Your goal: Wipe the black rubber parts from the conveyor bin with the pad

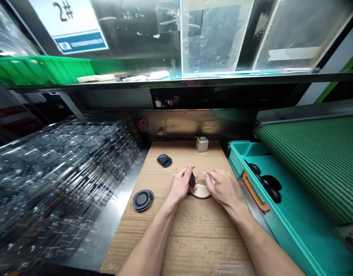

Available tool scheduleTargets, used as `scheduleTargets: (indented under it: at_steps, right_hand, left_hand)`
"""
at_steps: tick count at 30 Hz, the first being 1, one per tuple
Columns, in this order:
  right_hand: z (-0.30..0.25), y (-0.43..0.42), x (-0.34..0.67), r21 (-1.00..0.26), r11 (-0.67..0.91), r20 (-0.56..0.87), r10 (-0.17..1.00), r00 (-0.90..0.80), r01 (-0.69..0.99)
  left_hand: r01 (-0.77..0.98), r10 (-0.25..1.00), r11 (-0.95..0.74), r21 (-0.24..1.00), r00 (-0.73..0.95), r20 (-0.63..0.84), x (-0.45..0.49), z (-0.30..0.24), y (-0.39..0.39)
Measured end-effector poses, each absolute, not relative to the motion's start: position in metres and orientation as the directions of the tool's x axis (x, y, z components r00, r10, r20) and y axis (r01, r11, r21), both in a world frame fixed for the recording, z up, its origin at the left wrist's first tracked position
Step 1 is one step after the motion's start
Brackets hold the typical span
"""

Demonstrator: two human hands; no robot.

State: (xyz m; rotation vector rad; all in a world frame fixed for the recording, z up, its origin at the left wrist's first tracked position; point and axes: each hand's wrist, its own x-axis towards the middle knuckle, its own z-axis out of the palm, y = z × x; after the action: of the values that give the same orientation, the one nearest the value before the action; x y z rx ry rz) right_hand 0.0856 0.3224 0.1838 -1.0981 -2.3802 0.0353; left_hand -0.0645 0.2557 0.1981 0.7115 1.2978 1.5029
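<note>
My left hand (180, 184) is closed around a black disc-shaped part (192, 179), which it holds on edge above the cardboard (199, 230). Close by on the right, my right hand (222, 186) has its fingers curled together. Something small and whitish shows at its fingertips, too small to name. Between the two hands, a pale round pad (201, 191) lies on the cardboard, partly covered by fingers. To the left are two small groups of black round parts, one nearer (143, 200) and one farther back (164, 160).
A small square bottle (202, 144) with a dark cap stands at the back of the cardboard. On the right, a teal bin (297, 234) holds several black parts beside a green conveyor belt (311, 153). Clear plastic trays (58, 184) are stacked left. A green basket (41, 71) sits on the shelf.
</note>
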Motion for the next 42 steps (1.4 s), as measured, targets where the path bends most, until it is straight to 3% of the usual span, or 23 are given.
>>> scheduleTargets:
  at_steps: [4, 7, 12, 17, 27, 32, 36, 38, 42]
  right_hand:
    - [0.173, 0.335, 0.094, -0.164, 0.571, 0.393, 0.786, -0.477, 0.805]
    - [0.173, 0.333, 0.094, -0.170, 0.574, 0.420, 0.777, -0.468, 0.801]
    - [0.179, 0.312, 0.088, -0.339, 0.774, 0.278, 0.625, -0.729, 0.534]
    - [0.171, 0.307, 0.083, -0.309, 0.845, 0.200, 0.506, -0.839, 0.436]
    - [0.163, 0.312, 0.081, -0.319, 0.839, 0.217, 0.518, -0.827, 0.442]
    - [0.161, 0.313, 0.081, -0.332, 0.839, 0.222, 0.515, -0.828, 0.432]
    - [0.160, 0.314, 0.081, -0.350, 0.830, 0.214, 0.522, -0.825, 0.434]
    - [0.161, 0.313, 0.080, -0.360, 0.825, 0.209, 0.527, -0.824, 0.436]
    - [0.167, 0.309, 0.079, -0.401, 0.798, 0.198, 0.555, -0.808, 0.450]
  left_hand:
    - [-0.074, 0.865, -0.118, 0.990, -0.497, 0.066, -0.067, 0.219, 0.230]
    - [-0.004, 0.787, -0.216, 0.976, -0.593, 0.172, -0.064, 0.235, 0.201]
    - [0.152, 0.627, -0.269, 0.951, -0.722, 0.292, -0.066, 0.249, 0.162]
    - [0.389, 0.593, -0.200, 0.899, -0.682, 0.428, -0.071, 0.252, 0.138]
    - [0.472, 0.657, -0.063, 0.879, -0.644, 0.392, -0.081, 0.245, 0.117]
    - [0.462, 0.604, -0.086, 0.883, -0.680, 0.415, -0.081, 0.243, 0.116]
    - [0.641, 0.646, 0.001, 0.768, -0.587, 0.488, -0.090, 0.236, 0.122]
    - [0.666, 0.729, 0.041, 0.745, -0.529, 0.433, -0.107, 0.230, 0.133]
    - [0.569, 0.800, 0.116, 0.814, -0.539, 0.263, -0.161, 0.222, 0.179]
